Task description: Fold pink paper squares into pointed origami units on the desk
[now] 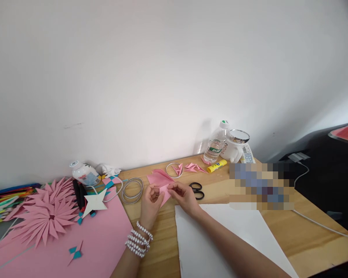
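A small folded piece of pink paper (166, 197) is pinched between my two hands, above the wooden table. My left hand (151, 200), with beaded bracelets (139, 240) at the wrist, grips its left side between thumb and fingers. On the right side, my right hand (183, 196) holds the same paper by its upper edge. Just behind my hands lies a larger pink sheet (160, 177). Black-handled scissors (197, 191) rest to the right of my right hand, their blades hidden behind it. Folded pink origami pieces (195, 167) lie farther back.
A yellow glue stick (217, 166), water bottle (215, 144) and white mug (231, 150) stand or lie at the back right. A white sheet (208, 231) lies under my right forearm. Pink paper flowers (50, 216), a white paper star (95, 202) and a coiled cable (132, 190) are leftward.
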A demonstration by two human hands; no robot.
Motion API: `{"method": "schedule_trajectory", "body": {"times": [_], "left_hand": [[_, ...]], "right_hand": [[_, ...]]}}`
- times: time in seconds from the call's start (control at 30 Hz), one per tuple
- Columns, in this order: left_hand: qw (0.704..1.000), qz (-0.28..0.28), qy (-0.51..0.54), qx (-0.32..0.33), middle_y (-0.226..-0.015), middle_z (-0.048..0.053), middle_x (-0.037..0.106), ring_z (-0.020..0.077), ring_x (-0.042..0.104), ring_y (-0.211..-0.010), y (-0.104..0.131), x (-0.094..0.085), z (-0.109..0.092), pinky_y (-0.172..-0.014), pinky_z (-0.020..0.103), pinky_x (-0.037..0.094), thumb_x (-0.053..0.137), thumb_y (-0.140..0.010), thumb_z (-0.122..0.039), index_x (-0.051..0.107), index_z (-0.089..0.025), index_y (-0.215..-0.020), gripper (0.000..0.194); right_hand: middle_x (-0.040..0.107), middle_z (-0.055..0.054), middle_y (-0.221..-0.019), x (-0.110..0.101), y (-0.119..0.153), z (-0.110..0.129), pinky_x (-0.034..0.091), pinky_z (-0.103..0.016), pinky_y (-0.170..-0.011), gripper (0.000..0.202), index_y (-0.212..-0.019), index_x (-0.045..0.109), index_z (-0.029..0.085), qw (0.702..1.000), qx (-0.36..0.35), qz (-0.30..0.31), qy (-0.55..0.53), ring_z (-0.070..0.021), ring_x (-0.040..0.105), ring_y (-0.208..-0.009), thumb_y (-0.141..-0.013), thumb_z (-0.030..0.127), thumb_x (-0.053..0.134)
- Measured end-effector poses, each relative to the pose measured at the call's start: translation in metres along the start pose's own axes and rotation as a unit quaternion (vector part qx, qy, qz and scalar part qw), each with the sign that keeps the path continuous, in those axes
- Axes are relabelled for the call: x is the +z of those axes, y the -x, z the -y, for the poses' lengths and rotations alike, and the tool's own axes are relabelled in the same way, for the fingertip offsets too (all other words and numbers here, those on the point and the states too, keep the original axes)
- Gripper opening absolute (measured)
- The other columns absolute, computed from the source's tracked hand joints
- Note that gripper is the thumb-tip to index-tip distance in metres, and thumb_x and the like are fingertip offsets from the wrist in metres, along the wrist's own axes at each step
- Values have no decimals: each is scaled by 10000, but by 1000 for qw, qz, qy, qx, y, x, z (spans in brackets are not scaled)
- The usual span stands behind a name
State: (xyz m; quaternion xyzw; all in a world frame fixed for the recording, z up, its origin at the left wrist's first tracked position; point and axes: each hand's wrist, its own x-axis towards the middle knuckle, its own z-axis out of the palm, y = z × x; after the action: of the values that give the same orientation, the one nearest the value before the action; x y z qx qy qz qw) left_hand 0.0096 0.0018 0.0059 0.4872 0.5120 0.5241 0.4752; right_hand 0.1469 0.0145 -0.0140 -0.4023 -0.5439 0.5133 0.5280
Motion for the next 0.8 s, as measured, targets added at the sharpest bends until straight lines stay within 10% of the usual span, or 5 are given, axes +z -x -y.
{"method": "schedule_trajectory", "body": {"times": [0.8], "left_hand": [[998,-20,-62,-12,-695,63,691,181,617,-634,-4,-9,0,-631,301,505,704,-535,-244,686,-144,-698,192]], "right_hand": [[663,-57,-809,1,0,-4,486,-289,-635,141,-783,677,206,996,-65,-20,60,-173,600,-699,-659,272,660]]}}
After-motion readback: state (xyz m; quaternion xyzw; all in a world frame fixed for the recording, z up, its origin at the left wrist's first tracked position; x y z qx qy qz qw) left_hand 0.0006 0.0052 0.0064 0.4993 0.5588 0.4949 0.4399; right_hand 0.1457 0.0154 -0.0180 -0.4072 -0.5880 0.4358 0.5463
